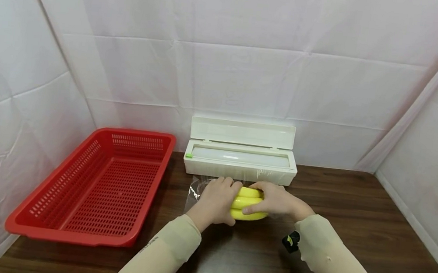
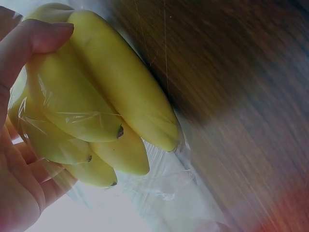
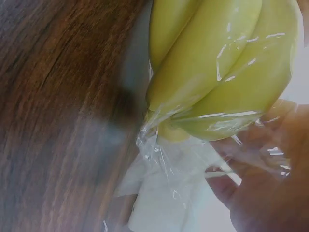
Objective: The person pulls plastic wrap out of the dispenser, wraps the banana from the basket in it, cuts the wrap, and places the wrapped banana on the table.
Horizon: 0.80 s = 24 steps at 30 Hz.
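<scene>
Head view: I have the left hand and right hand both gripping the bananas, just in front of the white dispenser. An uneven pull could, I judge, tear or crumple the clinging film, or drag the dispenser if they're joined. I count at least five bananas, one dispenser, and one red basket left of the dispenser.
</scene>
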Motion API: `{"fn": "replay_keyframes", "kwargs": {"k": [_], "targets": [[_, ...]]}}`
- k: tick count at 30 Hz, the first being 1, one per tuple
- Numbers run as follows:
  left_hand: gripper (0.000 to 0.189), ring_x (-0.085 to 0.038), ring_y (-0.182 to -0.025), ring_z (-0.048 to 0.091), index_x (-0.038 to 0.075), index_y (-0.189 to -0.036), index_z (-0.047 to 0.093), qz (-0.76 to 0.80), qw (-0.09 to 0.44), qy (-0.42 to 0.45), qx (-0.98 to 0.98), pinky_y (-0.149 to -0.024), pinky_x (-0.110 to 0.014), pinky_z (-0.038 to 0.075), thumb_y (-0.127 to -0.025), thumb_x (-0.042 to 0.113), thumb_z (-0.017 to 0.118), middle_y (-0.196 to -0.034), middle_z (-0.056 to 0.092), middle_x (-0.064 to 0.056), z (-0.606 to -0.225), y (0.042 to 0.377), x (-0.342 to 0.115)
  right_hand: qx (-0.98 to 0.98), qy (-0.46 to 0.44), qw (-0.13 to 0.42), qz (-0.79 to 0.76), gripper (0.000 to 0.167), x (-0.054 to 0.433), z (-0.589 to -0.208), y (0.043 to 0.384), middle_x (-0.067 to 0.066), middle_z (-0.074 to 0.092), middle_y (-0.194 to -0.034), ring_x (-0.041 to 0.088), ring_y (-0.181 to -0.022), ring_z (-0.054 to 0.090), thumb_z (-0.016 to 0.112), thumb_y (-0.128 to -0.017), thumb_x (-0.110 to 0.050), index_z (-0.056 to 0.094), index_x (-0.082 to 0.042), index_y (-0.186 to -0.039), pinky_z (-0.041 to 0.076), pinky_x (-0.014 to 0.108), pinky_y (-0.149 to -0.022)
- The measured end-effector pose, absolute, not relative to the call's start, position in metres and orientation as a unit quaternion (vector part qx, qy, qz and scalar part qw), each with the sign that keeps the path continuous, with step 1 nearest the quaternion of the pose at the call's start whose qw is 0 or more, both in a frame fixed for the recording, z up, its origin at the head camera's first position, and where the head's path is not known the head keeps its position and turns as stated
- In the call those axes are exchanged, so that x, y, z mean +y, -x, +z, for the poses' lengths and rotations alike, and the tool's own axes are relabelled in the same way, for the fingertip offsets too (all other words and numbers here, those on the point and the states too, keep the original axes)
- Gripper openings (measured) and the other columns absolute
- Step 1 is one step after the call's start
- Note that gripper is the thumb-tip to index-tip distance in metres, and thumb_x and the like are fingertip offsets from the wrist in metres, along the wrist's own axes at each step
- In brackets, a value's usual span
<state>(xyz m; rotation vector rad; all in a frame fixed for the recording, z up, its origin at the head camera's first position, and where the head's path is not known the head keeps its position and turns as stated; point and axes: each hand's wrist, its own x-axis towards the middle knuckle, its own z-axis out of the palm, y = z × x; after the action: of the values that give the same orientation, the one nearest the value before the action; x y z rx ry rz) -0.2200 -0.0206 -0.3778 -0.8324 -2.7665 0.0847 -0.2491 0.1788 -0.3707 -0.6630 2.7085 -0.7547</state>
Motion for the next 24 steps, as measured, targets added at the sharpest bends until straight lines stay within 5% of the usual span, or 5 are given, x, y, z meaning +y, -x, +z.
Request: {"fn": "replay_keyframes", "kwargs": {"k": [4, 8, 14, 22, 24], "targets": [[0.075, -0.018, -0.086, 0.054, 0.014, -0.113, 0.052, 0.023, 0.119, 0.286, -0.951, -0.077, -0.033, 0.049, -0.055, 0.05, 0.083, -0.096, 0.056, -0.001, -0.378, 0.22, -0.02, 0.942, 0.225, 0.085, -0.235, 0.063, 0.18, -0.374, 0.249, -0.002, 0.06, -0.102, 0.015, -0.091, 0.052, 0.068, -0.073, -0.062, 0.063, -0.012, -0.113, 0.034, 0.038, -0.078], [0.076, -0.018, -0.086, 0.054, 0.014, -0.115, 0.052, 0.015, 0.114, 0.285, -0.952, -0.077, -0.033, 0.049, -0.055, 0.05, 0.083, -0.097, 0.056, -0.001, -0.377, 0.221, -0.021, 0.943, 0.225, 0.067, -0.236, 0.076, 0.181, -0.375, 0.248, 0.002, 0.061, -0.117, 0.018, -0.103, 0.052, 0.065, -0.076, -0.063, 0.056, -0.009, -0.128, 0.029, 0.042, -0.081], [0.077, -0.017, -0.085, 0.054, 0.014, -0.117, 0.052, 0.004, 0.115, 0.286, -0.951, -0.074, -0.033, 0.049, -0.055, 0.048, 0.082, -0.098, 0.056, -0.001, -0.377, 0.224, -0.023, 0.943, 0.238, 0.045, -0.227, 0.087, 0.182, -0.375, 0.243, -0.004, 0.062, -0.113, 0.012, -0.091, 0.052, 0.068, -0.07, -0.066, 0.05, -0.01, -0.135, 0.027, 0.037, -0.08], [0.076, -0.017, -0.084, 0.054, 0.014, -0.117, 0.053, -0.011, 0.099, 0.285, -0.953, -0.074, -0.033, 0.048, -0.055, 0.048, 0.083, -0.097, 0.057, 0.0, -0.378, 0.23, -0.024, 0.951, 0.256, 0.0, -0.173, 0.1, 0.179, -0.379, 0.23, -0.006, 0.063, -0.11, 0.009, -0.092, 0.054, 0.077, -0.06, -0.064, 0.041, -0.014, -0.139, 0.03, 0.039, -0.085], [0.075, -0.017, -0.083, 0.054, 0.014, -0.117, 0.054, -0.016, 0.089, 0.284, -0.954, -0.074, -0.032, 0.048, -0.056, 0.047, 0.083, -0.096, 0.057, 0.0, -0.377, 0.232, -0.024, 0.954, 0.265, -0.028, -0.138, 0.102, 0.176, -0.382, 0.228, 0.001, 0.062, -0.118, 0.016, -0.099, 0.057, 0.078, -0.059, -0.064, 0.04, -0.013, -0.139, 0.034, 0.041, -0.085]]}}
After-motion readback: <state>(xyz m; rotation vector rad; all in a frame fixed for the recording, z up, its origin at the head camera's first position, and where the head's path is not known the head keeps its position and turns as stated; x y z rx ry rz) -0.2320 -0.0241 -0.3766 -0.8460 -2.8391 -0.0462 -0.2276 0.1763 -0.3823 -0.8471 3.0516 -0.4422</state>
